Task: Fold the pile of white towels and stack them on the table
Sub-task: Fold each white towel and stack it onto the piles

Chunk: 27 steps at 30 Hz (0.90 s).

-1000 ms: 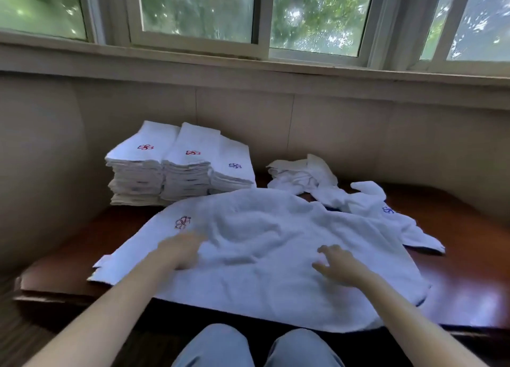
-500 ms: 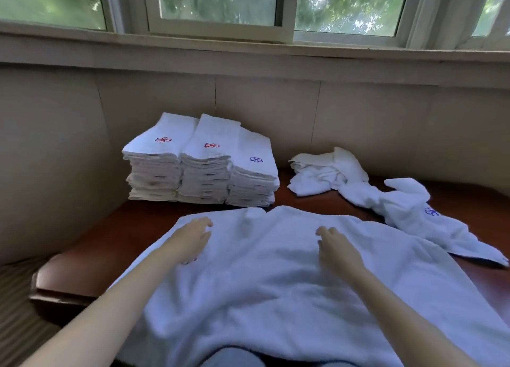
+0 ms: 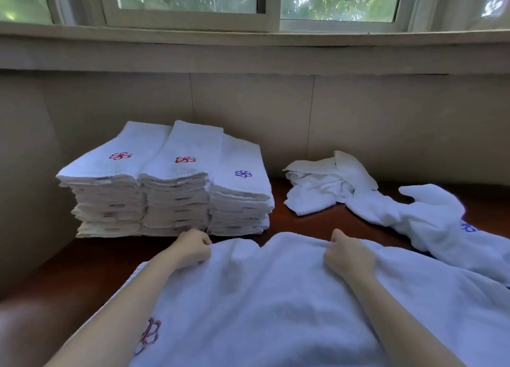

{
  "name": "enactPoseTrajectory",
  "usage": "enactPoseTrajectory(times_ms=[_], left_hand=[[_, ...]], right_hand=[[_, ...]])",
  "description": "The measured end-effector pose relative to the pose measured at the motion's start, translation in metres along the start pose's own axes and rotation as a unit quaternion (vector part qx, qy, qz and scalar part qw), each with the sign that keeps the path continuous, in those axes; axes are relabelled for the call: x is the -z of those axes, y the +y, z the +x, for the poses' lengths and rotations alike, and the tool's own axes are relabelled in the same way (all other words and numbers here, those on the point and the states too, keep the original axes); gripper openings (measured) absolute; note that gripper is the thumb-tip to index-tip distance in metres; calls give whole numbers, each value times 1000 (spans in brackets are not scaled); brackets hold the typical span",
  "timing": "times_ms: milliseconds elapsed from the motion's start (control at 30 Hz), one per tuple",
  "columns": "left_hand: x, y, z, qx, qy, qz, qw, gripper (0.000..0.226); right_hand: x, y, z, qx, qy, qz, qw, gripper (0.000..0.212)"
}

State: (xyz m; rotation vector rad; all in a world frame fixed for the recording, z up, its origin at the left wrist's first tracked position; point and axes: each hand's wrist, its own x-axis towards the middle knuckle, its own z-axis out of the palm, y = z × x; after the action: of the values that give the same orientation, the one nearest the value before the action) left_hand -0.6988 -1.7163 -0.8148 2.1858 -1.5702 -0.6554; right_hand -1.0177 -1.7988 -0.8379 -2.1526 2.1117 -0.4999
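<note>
A large white towel [image 3: 270,297] with a red flower mark lies spread over the near part of the dark wooden table [image 3: 82,259]. My left hand [image 3: 191,249] grips its far edge on the left, fingers curled round the cloth. My right hand [image 3: 349,255] grips the same far edge further right. Three stacks of folded white towels [image 3: 168,184] stand side by side at the back left, two topped with red marks, one with a blue mark. Crumpled unfolded towels [image 3: 386,201] lie at the back right.
A beige wall panel [image 3: 248,112] runs right behind the table, with a sill and windows above. The left table edge drops off near the bottom left. A strip of bare wood shows between the stacks and the spread towel.
Both hands slid forward across the spread towel to its far edge and curled round it. The view moved closer to the table and the stacks.
</note>
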Motion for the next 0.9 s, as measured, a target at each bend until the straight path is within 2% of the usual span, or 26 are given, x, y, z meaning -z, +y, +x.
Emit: enactPoseTrajectory(times_ms=[100,167,200,267,367,400,467,533,567,600,633,700,733,800,867,900], left_hand=[[5,8,-4,-23,-92,-125,988,14],[15,14,-8,-45,-122,-192,973,20],[21,16,-10,-55,-108,-208,971,22],[36,17,-14,-67,-49,-230,970,26],[63,20,-21,-110,49,-273,955,11],[74,21,-23,-128,65,-270,952,21],[95,21,-26,-148,80,-186,968,30],[105,17,-31,-120,105,-25,987,32],[104,11,-34,-93,140,81,982,32],[99,6,-43,-87,208,191,955,30],[89,-3,-51,-103,292,270,912,27],[59,-17,-80,-146,395,313,851,20],[44,-21,-97,-165,410,324,836,20],[14,-32,-123,-163,376,356,840,28],[-3,-40,-140,-118,300,358,876,39],[-5,-42,-146,-74,258,347,899,38]], right_hand=[[-4,-4,6,10,27,-8,1000,14],[-1,-9,6,72,129,-30,988,17],[3,-12,5,108,176,-43,977,25],[8,-11,5,120,236,-23,964,31],[20,-10,16,80,228,42,970,6],[24,-10,21,52,227,73,970,10],[37,-17,21,61,249,116,960,13],[49,-24,8,86,304,179,932,6],[52,-25,-1,103,333,209,914,1],[54,-23,-11,115,357,230,898,6],[53,-19,-25,127,366,237,891,9],[44,-6,-55,153,361,205,897,7],[38,1,-70,153,348,167,910,3],[30,14,-96,139,292,72,944,8],[30,16,-109,134,210,-3,968,11],[31,14,-114,131,159,-45,978,18]])
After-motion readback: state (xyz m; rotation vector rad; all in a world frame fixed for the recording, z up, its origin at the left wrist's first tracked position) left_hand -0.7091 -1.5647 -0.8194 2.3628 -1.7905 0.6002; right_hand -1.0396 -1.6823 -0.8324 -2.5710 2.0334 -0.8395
